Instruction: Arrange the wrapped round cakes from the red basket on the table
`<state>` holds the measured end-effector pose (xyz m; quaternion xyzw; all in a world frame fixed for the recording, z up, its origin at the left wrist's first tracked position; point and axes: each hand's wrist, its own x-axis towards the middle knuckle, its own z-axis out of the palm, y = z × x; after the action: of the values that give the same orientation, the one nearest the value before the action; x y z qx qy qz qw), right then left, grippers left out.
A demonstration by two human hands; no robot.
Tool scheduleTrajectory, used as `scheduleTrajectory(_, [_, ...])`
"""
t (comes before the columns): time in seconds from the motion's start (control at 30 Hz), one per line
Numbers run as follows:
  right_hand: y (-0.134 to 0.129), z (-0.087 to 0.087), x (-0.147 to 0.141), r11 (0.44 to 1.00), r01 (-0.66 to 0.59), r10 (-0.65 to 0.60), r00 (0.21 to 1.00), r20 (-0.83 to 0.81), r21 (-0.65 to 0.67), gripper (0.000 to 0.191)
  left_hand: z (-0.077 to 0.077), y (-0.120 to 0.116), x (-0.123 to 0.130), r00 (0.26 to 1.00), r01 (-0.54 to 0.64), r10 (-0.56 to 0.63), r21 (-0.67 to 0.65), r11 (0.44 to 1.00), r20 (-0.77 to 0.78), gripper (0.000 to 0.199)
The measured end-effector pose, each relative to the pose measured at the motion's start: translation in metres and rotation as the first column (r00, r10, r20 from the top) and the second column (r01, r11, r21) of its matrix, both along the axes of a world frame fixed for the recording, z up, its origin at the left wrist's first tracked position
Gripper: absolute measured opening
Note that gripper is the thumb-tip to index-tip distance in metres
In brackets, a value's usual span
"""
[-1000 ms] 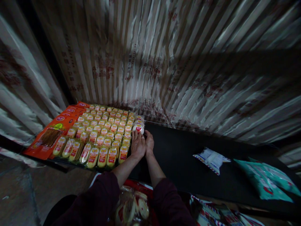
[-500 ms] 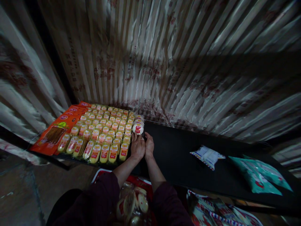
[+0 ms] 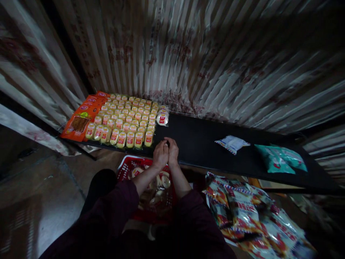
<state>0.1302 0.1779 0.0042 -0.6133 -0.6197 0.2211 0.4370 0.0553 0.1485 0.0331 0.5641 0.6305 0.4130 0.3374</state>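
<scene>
My left hand (image 3: 161, 155) and my right hand (image 3: 172, 150) are side by side and touching, above the front edge of the black shelf (image 3: 194, 138). Both have curled fingers; whatever lies between them, if anything, is hidden. Left of them stand several rows of small wrapped yellow cakes (image 3: 130, 139) with red and white labels. A short line of round white wrapped cakes (image 3: 162, 119) adjoins these rows on the right. Below my forearms, a red plastic basket (image 3: 124, 172) contains more wrapped round cakes (image 3: 163, 180), partly covered by my arms.
Orange snack packets (image 3: 78, 122) lie at the shelf's left end. Farther right are a white and blue packet (image 3: 232, 144) and teal bags (image 3: 275, 158). Several printed snack bags (image 3: 245, 212) are heaped below the shelf at right. A pleated printed sheet (image 3: 172, 54) hangs behind.
Both hands have drawn back from the white cakes to the shelf's front edge. The view has tilted down, showing more of the basket and the heaped bags.
</scene>
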Motion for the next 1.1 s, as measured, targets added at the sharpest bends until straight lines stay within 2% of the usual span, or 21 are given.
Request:
scheduleTrajectory(0.23, [-0.07,0.002,-0.015,0.999,0.027,-0.026,0.999,-0.047,0.019,0.037,-0.004,-0.064,-0.016,0.996,0.025,-0.031,0.076,0.997,0.081,0.037])
scheduleTrajectory(0.33, [-0.095,-0.006,-0.02,1.0,0.027,-0.026,0.996,-0.085,0.004,0.038,-0.009,-0.089,-0.021,0.996,0.034,-0.039,0.06,0.998,0.078,0.037])
scheduleTrajectory(0.4, [-0.113,-0.018,-0.024,0.998,0.023,-0.029,0.994,-0.104,-0.058,0.037,-0.019,-0.104,-0.025,0.998,0.042,-0.041,-0.01,0.999,0.047,0.035])
scheduleTrajectory(0.47, [-0.134,-0.038,-0.029,0.988,0.026,-0.042,0.993,-0.106,-0.151,0.035,-0.033,-0.119,-0.031,0.998,0.052,-0.056,-0.142,0.988,-0.022,0.033])
scheduleTrajectory(0.6, [-0.177,-0.08,-0.038,0.95,-0.026,0.012,0.999,-0.047,-0.31,0.032,-0.068,-0.143,-0.053,0.961,0.103,-0.205,-0.446,0.889,-0.188,0.028])
scheduleTrajectory(0.7, [-0.197,-0.101,-0.04,0.913,0.006,0.057,0.988,0.143,-0.407,0.033,-0.089,-0.155,-0.076,0.891,0.155,-0.348,-0.523,0.838,-0.292,0.026])
scheduleTrajectory(0.77, [-0.205,-0.108,-0.038,0.907,0.012,0.092,0.97,0.225,-0.422,0.032,-0.098,-0.16,-0.09,0.842,0.214,-0.423,-0.511,0.833,-0.336,0.026])
scheduleTrajectory(0.87, [-0.211,-0.11,-0.036,0.92,-0.012,0.121,0.959,0.254,-0.392,0.031,-0.109,-0.169,-0.104,0.779,0.355,-0.506,-0.405,0.843,-0.371,0.03])
scheduleTrajectory(1.0, [-0.217,-0.107,-0.039,0.934,-0.061,0.151,0.96,0.236,-0.352,0.033,-0.117,-0.182,-0.106,0.741,0.44,-0.543,-0.326,0.837,-0.395,0.035])
scheduleTrajectory(1.1, [-0.222,-0.106,-0.044,0.917,-0.104,0.188,0.964,0.188,-0.386,0.034,-0.12,-0.188,-0.105,0.712,0.482,-0.579,-0.323,0.814,-0.397,0.036])
